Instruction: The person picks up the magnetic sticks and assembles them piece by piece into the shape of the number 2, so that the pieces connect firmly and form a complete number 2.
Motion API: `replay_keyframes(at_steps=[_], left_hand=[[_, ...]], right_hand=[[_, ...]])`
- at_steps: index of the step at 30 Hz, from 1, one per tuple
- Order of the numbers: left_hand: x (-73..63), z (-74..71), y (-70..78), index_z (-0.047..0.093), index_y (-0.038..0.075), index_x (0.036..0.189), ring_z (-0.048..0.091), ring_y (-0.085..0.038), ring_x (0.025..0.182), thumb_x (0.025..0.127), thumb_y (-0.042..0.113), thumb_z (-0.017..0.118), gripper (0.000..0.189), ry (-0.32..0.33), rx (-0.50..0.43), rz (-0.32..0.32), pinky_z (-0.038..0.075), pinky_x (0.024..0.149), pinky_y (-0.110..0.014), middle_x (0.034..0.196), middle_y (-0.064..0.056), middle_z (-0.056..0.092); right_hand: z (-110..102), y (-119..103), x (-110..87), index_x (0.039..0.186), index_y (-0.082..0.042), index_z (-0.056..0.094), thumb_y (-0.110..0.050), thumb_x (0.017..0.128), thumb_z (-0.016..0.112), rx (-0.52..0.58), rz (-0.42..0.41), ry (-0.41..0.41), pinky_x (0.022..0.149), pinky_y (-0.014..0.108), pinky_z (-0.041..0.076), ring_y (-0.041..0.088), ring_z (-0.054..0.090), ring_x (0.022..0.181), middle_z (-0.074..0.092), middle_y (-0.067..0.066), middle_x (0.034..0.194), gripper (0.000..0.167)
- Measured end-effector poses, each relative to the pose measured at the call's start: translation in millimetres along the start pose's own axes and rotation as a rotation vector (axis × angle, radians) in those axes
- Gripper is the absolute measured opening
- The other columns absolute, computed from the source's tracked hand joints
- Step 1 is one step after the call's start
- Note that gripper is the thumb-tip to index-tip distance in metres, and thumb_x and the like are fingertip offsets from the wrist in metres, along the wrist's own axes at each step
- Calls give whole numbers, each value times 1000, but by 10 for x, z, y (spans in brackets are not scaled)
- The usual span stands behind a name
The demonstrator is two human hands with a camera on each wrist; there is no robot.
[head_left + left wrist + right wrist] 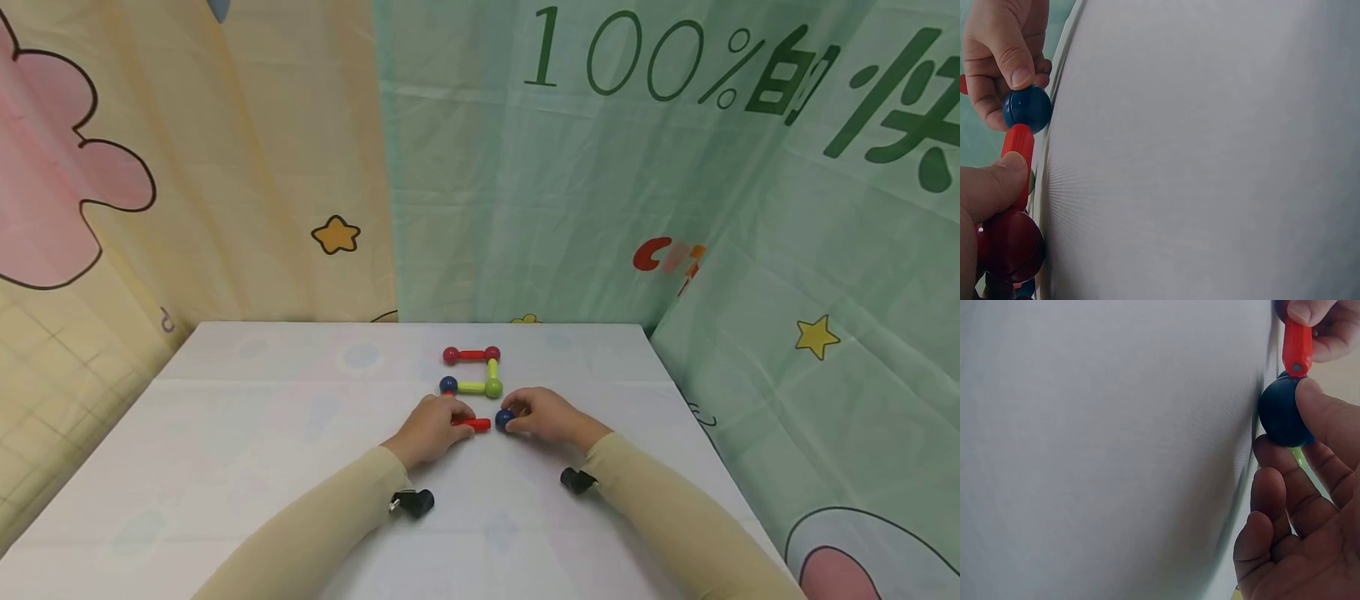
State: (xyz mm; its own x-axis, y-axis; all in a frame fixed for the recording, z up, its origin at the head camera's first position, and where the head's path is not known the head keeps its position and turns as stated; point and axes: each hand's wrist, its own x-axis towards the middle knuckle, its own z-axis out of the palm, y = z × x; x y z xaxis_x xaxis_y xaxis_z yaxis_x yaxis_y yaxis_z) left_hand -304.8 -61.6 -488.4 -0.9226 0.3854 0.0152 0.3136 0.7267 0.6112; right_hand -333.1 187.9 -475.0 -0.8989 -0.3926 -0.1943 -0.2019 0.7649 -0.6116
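My left hand (432, 425) pinches a red rod (480, 425) between thumb and fingers. In the left wrist view a dark red ball (1013, 247) sits at the rod's near end, beside the thumb. My right hand (553, 417) holds a dark blue ball (504, 420) by thumb and fingertips, its other fingers loosely curled in the right wrist view. The rod's free end points at this ball across a narrow gap in the head view. Just beyond the hands lies a chain of rods and balls, whose second blue ball (448, 384) has a red rod running under my left hand.
The chain goes on through a yellow-green rod (472, 387), a yellow-green ball (493, 387) and an upright yellow-green rod (492, 369) to a red rod (472, 355) between two red balls. A white-covered table (247, 467) lies beneath; printed curtains (487, 167) hang behind and beside it.
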Motion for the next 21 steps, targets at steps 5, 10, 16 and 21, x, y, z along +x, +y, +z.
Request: replay_keyframes(at_steps=[5, 10, 16, 21], left_hand=[[10, 11, -12, 80, 20, 111, 52, -20, 96, 94, 27, 81, 18, 8, -4, 4, 46, 85, -36, 93, 7, 66], [24, 28, -29, 80, 20, 110, 52, -20, 95, 94, 27, 81, 18, 12, -5, 4, 46, 84, -35, 94, 7, 67], [28, 35, -35, 80, 20, 110, 52, -21, 97, 93, 27, 82, 18, 12, -11, -3, 46, 85, -36, 93, 7, 67], [30, 29, -31, 80, 20, 110, 52, -21, 96, 93, 27, 82, 18, 17, -9, 5, 46, 85, -36, 94, 7, 67]], right_hand=[[27, -9, 17, 122, -16, 71, -21, 93, 81, 14, 17, -4, 86, 34, 57, 16, 62, 94, 70, 0, 105, 31], [55, -29, 21, 122, -15, 72, -19, 93, 81, 33, 4, -7, 85, 34, 57, 16, 63, 93, 71, 0, 104, 30], [81, -36, 29, 121, -16, 72, -20, 93, 81, 21, 2, -4, 82, 31, 56, 15, 62, 92, 71, -2, 102, 29], [80, -32, 31, 120, -17, 72, -21, 93, 82, 34, 12, -4, 78, 30, 55, 16, 62, 90, 70, -2, 103, 29]])
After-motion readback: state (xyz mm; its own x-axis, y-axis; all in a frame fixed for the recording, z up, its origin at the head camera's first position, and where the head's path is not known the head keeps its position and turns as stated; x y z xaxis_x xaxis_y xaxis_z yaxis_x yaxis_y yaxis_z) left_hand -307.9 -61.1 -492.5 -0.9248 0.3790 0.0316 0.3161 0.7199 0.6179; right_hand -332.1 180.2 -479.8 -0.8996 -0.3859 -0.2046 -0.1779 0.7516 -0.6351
